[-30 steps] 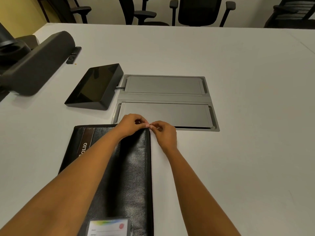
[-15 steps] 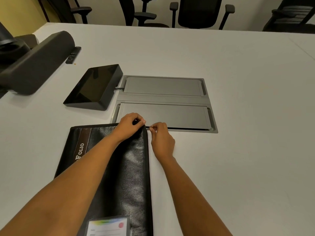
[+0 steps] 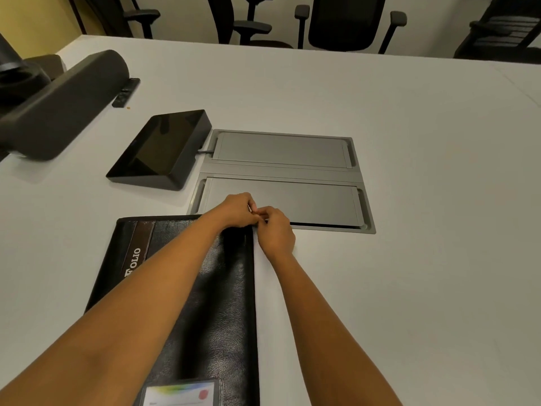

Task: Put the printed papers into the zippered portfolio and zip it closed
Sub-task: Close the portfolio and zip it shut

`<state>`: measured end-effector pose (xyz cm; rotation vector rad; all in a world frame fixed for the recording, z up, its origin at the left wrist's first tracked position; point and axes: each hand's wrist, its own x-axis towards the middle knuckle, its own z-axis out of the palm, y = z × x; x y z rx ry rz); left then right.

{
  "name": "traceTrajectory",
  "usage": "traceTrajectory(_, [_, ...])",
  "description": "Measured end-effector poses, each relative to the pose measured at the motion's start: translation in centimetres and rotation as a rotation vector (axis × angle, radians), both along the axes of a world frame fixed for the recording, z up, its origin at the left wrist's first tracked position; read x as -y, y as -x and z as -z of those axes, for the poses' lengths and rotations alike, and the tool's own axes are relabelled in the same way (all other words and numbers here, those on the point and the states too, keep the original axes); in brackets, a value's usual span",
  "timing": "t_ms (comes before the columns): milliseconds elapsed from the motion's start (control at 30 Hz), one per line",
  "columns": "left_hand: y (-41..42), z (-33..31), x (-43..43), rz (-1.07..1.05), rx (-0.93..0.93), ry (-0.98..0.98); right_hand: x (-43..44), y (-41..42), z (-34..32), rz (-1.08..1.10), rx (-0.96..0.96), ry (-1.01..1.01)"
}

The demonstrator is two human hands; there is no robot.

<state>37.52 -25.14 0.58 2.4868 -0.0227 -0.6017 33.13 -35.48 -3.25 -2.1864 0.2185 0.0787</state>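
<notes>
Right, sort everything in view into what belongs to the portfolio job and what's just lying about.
Job: black portfolio, lying shut; left hand and right hand, both pinching at its far right corner. No loose papers in view.

Lying about: touchscreen console, grey cable-hatch lids, dark speaker bar, remote, office chairs.
</notes>
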Motion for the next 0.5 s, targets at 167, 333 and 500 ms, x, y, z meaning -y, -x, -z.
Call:
traceTrajectory(167, [-0.5,-0.6,0.8,-0.039,-0.013,-0.067,0.2,1.2,-0.1,0.062,-0.02,-0.065])
traceTrajectory(333, [0.1,-0.7,1.0,-0.178,0.043,-0.099,-0.8,2.7,0.0,-0.043,-0.09,0.169])
traceTrajectory(500, [0.2,-0.8,0.6,-0.366,0.067,-0.082,-1.4,3.0,0.0,-0.122,-0.065,0.248])
